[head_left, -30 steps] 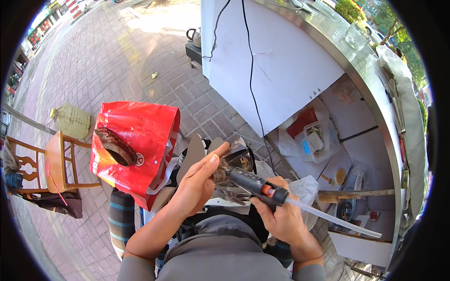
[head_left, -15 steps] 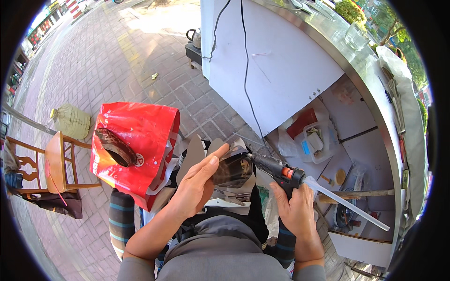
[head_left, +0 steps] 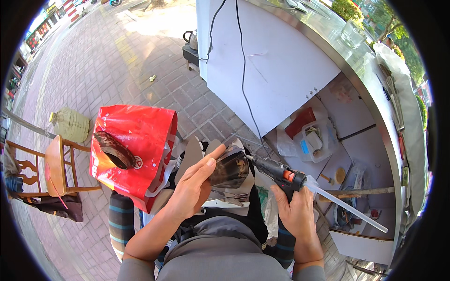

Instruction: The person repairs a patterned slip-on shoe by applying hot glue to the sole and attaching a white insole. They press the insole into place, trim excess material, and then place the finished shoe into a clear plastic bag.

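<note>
My right hand (head_left: pixel 299 210) is wrapped round the grip of a black hot glue gun (head_left: pixel 273 169). A long translucent glue stick (head_left: pixel 349 209) sticks out of its back. The nozzle points left, at the upper right edge of a dark brown, gold-patterned glossy piece (head_left: pixel 230 173) over my lap; whether it touches cannot be told. My left hand (head_left: pixel 196 183) holds this piece at its left side, fingers stretched along it and thumb side up. Grey flat sole-shaped sheets (head_left: pixel 191 154) lie just behind that hand. A similar brown patterned piece (head_left: pixel 114 150) with a dark opening rests on a red bag (head_left: pixel 152 126).
A wooden chair (head_left: pixel 58 164) and a yellowish plastic jug (head_left: pixel 70 123) stand at the left. To the right is a white counter (head_left: pixel 281 61) with open shelves, holding a clear plastic box (head_left: pixel 319 140). A black cord (head_left: pixel 243 70) hangs down its front. A kettle (head_left: pixel 191 39) stands beyond.
The glue gun's nozzle and the brown piece have shifted slightly, and the piece shows at a slightly different tilt. My left hand has moved a little left. Both grips look the same.
</note>
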`<state>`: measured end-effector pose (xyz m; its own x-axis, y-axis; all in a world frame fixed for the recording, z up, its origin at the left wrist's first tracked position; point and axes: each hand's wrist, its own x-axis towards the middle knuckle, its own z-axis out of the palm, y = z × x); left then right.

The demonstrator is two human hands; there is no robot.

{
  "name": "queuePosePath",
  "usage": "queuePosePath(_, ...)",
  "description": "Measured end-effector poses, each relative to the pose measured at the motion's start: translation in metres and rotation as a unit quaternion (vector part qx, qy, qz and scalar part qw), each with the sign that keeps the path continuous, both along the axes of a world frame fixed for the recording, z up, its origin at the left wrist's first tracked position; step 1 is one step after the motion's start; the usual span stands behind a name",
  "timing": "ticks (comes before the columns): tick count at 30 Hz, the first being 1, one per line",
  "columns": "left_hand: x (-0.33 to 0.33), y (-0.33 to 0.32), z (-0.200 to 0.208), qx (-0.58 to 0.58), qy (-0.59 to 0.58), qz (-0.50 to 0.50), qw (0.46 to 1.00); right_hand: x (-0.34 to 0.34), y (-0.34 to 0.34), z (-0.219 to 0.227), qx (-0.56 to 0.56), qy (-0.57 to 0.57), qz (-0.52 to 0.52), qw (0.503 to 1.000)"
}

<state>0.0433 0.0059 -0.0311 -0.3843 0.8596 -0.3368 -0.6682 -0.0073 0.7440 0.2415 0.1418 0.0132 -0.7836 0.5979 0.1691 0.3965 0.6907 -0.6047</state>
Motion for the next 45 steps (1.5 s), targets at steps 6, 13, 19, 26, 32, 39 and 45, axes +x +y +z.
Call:
queuePosePath(6, 0.001, 0.001, 0.001, 0.032, -0.021, 0.007, 0.999, 0.002, 0.006, 0.003, -0.069, 0.022, -0.003, 0.997)
queuePosePath(13, 0.0, 0.002, 0.0, 0.06, -0.017, 0.012, 0.998, 0.027, 0.098, 0.055, -0.028, 0.208, -0.175, 0.962)
queuePosePath(19, -0.001, 0.002, 0.0, 0.047, -0.021, 0.01, 0.999, 0.023, 0.255, 0.107, 0.202, -0.035, -0.362, 0.909)
queuePosePath(26, -0.002, 0.002, 0.004, 0.007, -0.023, 0.011, 1.0, -0.007, 0.211, 0.129, 0.303, -0.073, -0.359, 0.88)
queuePosePath(32, -0.006, 0.005, 0.005, 0.053, -0.014, -0.036, 0.998, -0.058, 0.073, 0.019, 0.013, 0.084, 0.177, 0.981)
queuePosePath(39, -0.009, 0.006, 0.006, 0.059, -0.04, -0.032, 0.997, -0.066, 0.048, -0.046, -0.217, 0.145, 0.223, 0.939)
queuePosePath(45, -0.013, 0.003, 0.01, 0.032, -0.007, -0.04, 0.999, -0.067, 0.028, -0.082, -0.325, 0.159, 0.235, 0.902)
